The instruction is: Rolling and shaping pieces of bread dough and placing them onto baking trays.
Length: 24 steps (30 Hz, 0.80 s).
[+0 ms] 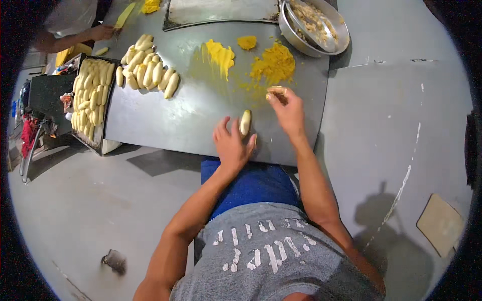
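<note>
A single pale, elongated dough roll (245, 123) lies on the metal worktable (191, 120) near its front edge. My left hand (232, 145) is open beside it, fingers and thumb spread on either side of its near end; I cannot tell whether they touch it. To the right, my right hand (287, 110) is raised over the table, thumb and fingertips curled together. Something brownish shows at those fingertips, too small to name. Just beyond is a crumbly mound of yellow paste (273, 64), with a smeared yellow lump (219, 55) to its left.
A pile of pale dough rolls (148, 70) sits at the table's left, beside a tray (104, 128) filled with similar rolls. At the far right stands a metal bowl (344, 37) of crumbly beige mixture. Another person's hand (103, 32) holds a yellowish blade-shaped tool (124, 16) at far left.
</note>
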### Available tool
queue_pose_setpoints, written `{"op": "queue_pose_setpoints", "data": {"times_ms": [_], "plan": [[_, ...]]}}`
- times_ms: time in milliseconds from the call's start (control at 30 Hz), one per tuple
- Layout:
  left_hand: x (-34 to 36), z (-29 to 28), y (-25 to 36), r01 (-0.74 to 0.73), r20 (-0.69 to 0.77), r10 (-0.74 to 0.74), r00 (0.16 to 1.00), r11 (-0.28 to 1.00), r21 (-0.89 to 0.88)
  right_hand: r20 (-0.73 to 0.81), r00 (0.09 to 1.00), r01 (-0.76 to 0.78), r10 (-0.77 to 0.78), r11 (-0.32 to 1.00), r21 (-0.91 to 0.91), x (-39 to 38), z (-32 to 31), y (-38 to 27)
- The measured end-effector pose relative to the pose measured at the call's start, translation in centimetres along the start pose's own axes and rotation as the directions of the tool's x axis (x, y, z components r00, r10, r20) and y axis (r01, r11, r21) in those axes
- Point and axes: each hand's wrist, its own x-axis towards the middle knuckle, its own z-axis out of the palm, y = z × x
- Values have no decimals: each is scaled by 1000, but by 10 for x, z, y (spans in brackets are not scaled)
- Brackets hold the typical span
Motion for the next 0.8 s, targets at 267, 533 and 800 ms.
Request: {"op": "queue_pose_setpoints", "data": {"times_ms": [267, 533, 800], "plan": [[62, -35, -71, 264, 103, -247, 964, 941, -214, 71, 994, -83, 79, 995, 53, -25, 33, -12], [75, -430, -125, 39, -958, -171, 231, 985, -166, 93, 996, 19, -6, 989, -149, -64, 79, -91], [160, -493, -350, -23, -777, -346, 526, 907, -420, 296, 954, 24, 38, 978, -205, -72, 265, -145]]}}
